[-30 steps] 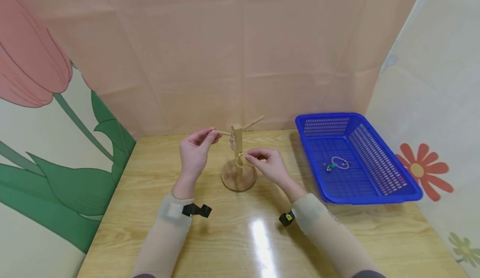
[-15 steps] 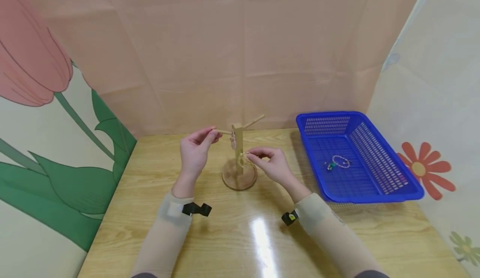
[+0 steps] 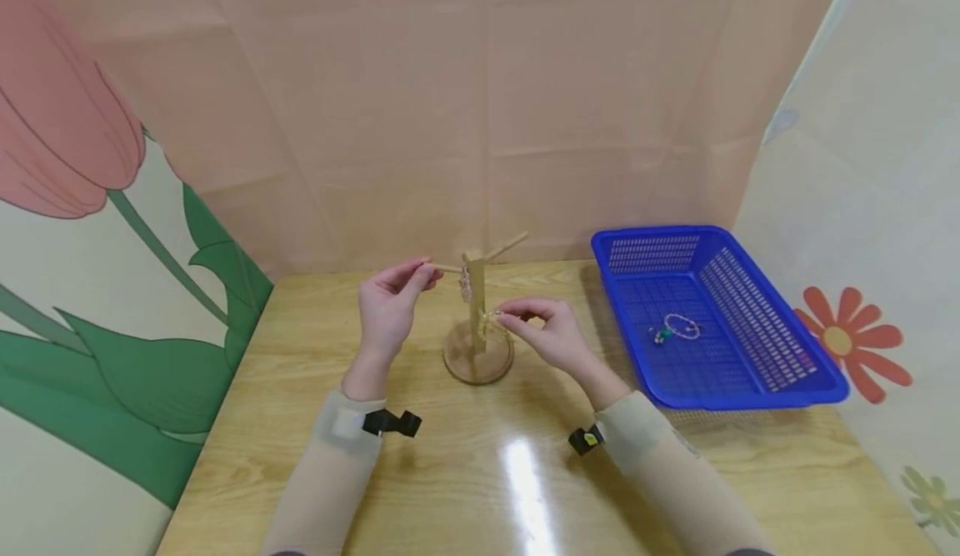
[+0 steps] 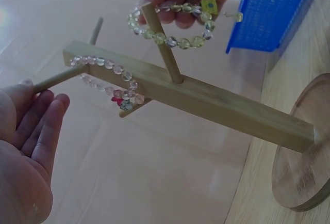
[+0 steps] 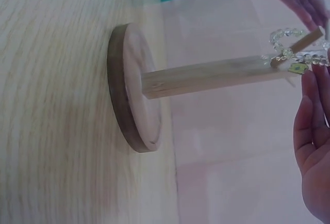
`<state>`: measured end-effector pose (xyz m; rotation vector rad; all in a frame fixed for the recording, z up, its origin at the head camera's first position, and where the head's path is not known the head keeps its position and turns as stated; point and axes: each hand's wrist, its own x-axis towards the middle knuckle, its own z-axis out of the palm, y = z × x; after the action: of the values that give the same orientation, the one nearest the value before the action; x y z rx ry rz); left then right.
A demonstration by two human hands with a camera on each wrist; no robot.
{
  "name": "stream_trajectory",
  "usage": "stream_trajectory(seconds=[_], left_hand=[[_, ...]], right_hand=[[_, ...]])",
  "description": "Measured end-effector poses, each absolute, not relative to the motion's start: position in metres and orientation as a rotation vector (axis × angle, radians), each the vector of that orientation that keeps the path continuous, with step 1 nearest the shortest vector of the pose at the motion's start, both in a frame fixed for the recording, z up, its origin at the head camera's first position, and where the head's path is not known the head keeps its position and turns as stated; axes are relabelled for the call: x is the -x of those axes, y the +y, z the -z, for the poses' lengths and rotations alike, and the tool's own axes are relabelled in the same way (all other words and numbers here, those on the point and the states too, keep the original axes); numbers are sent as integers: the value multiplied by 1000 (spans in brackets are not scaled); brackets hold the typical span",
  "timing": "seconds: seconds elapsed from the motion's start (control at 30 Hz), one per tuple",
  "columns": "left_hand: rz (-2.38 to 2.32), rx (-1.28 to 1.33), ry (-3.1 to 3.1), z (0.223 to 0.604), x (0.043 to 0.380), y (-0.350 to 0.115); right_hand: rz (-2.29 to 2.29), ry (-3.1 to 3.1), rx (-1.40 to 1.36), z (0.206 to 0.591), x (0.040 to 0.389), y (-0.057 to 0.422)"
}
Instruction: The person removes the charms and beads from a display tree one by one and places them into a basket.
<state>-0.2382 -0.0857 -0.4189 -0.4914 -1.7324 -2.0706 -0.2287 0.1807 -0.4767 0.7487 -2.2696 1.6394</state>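
Observation:
A wooden peg stand (image 3: pixel 477 306) with a round base (image 3: pixel 480 364) stands upright on the table. My left hand (image 3: pixel 390 306) pinches the end of one of its upper pegs (image 4: pixel 58 79). On that peg, close to the post, hangs a pink bead bracelet (image 4: pixel 119 70) with a red charm. My right hand (image 3: pixel 551 335) pinches a yellow-green bead bracelet (image 4: pixel 178 42) with a yellow charm (image 4: pixel 209 5). In the left wrist view, this bracelet's loop lies around the tip of a lower peg (image 4: pixel 166 48). The fingers of my right hand are partly hidden there.
A blue plastic basket (image 3: pixel 622 323) stands to the right on the wooden table (image 3: pixel 450 473). One more bracelet (image 3: pixel 681 326) with a green charm lies inside it. A pinkish cloth (image 3: pixel 360 122) hangs behind the table, and printed panels flank both sides.
My right hand has shifted slightly to the right with the yellow-green bracelet, whose loop now looks flatter in the head view. My left hand stays on its peg.

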Motion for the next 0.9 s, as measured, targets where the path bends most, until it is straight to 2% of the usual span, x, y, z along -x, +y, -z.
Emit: stream_trajectory(seconds=[0.43,0.9], left_hand=[[2060,484,-1734,419,240,-85],[2082,474,-1742,418,238,-85]], right_hand=[[-1649,-2194,-873,462,221,184],[-1639,-2166,-1018,470,221,186]])
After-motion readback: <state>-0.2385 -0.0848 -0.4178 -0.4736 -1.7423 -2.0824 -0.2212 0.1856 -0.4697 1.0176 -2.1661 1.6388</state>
